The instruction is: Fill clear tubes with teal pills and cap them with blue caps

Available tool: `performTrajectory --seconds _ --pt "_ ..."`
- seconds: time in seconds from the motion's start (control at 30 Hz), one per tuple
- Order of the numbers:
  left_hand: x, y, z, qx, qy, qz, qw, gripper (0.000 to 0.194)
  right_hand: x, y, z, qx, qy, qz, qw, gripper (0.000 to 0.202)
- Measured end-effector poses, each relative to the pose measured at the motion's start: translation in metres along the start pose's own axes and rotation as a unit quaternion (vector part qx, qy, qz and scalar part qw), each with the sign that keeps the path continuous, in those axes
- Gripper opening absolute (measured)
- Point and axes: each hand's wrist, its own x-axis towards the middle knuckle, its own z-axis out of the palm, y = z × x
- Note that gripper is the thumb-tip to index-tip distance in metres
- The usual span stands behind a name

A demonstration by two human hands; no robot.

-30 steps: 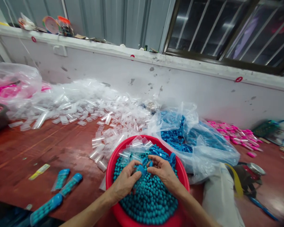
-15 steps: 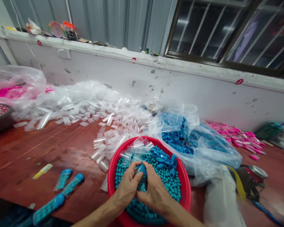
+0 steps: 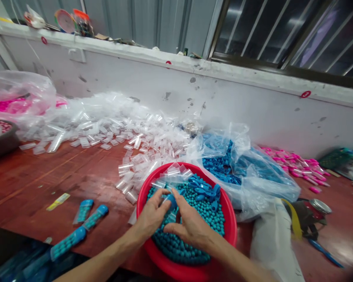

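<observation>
Over the red basin (image 3: 233, 219), my left hand (image 3: 153, 211) grips a small clear tube with a blue cap (image 3: 171, 200) between thumb and fingers. My right hand (image 3: 191, 223) is just to the right of it, thumb and index finger spread apart, the index fingertip close to or against the cap. Teal beads (image 3: 206, 209) fill the basin below both hands. Blue caps (image 3: 204, 190) lie on the beads at the back right, and clear tubes (image 3: 176, 171) at the back rim. The tube's lower part is partly hidden by my fingers.
Behind the basin spreads a heap of clear tubes (image 3: 153, 137). A plastic bag of blue caps (image 3: 220, 168) stands to the right, with pink pieces (image 3: 294, 164) beyond. Filled bead tubes (image 3: 95, 217) lie at left. A white bag (image 3: 270, 239) sits at front right.
My right hand has loosened, its thumb and index finger parting around the tube. My left hand stays on the capped tube. The whole view has shifted slightly.
</observation>
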Motion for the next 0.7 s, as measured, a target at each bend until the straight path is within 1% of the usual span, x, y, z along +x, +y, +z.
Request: performTrajectory --seconds 0.03,0.07,0.1,0.13,0.17,0.23,0.27,0.3,0.33,0.37,0.43,0.5,0.53,0.6,0.67,0.7 --pt "-0.002 0.003 -0.014 0.01 0.002 -0.005 1.0 0.027 0.002 0.004 -0.008 0.007 -0.006 0.016 1.0 0.074" --pt "-0.004 0.006 -0.03 0.034 0.021 -0.01 0.999 0.03 0.003 0.008 -0.015 0.001 -0.001 0.036 0.999 0.065" --pt "-0.007 0.009 -0.047 0.078 0.052 -0.015 0.996 0.033 0.003 0.013 -0.02 -0.017 0.009 0.054 0.998 0.052" --pt "-0.01 0.011 -0.064 0.143 0.08 -0.018 0.986 0.036 0.003 0.018 -0.025 -0.043 0.014 0.067 0.997 0.039" --pt "-0.013 0.012 -0.08 0.221 0.129 -0.022 0.966 0.039 0.003 0.023 -0.028 -0.072 0.01 0.075 0.995 0.029" --pt "-0.019 0.012 -0.103 0.365 0.216 -0.038 0.905 0.045 0.001 0.027 -0.029 -0.131 -0.022 0.08 0.988 0.023" --pt "-0.021 0.012 -0.108 0.413 0.252 -0.031 0.875 0.045 0.0 0.027 -0.028 -0.157 -0.043 0.081 0.983 0.022" --pt "-0.023 0.01 -0.11 0.439 0.273 -0.013 0.856 0.045 0.0 0.025 -0.026 -0.179 -0.067 0.082 0.978 0.021" --pt "-0.023 0.009 -0.108 0.448 0.283 0.018 0.848 0.043 0.001 0.022 -0.023 -0.199 -0.092 0.08 0.972 0.021" --pt "-0.023 0.007 -0.102 0.445 0.274 0.053 0.851 0.04 0.002 0.018 -0.02 -0.214 -0.115 0.077 0.967 0.024" --pt "-0.021 0.004 -0.082 0.427 0.215 0.114 0.871 0.034 0.006 0.011 -0.014 -0.234 -0.158 0.065 0.957 0.032" --pt "-0.019 0.002 -0.058 0.421 0.137 0.144 0.885 0.032 0.009 0.009 -0.009 -0.247 -0.184 0.057 0.95 0.033" --pt "-0.017 0.002 -0.046 0.427 0.095 0.146 0.887 0.032 0.01 0.011 -0.008 -0.253 -0.189 0.052 0.948 0.032" --pt "-0.014 0.0 -0.025 0.446 0.01 0.13 0.886 0.031 0.009 0.017 -0.005 -0.258 -0.192 0.032 0.946 0.033" --pt "-0.009 -0.003 -0.01 0.464 -0.064 0.1 0.878 0.029 0.006 0.027 -0.003 -0.239 -0.189 0.0 0.952 0.042" --pt "-0.007 -0.005 -0.004 0.472 -0.09 0.085 0.873 0.028 0.004 0.032 -0.004 -0.216 -0.183 -0.014 0.959 0.05"
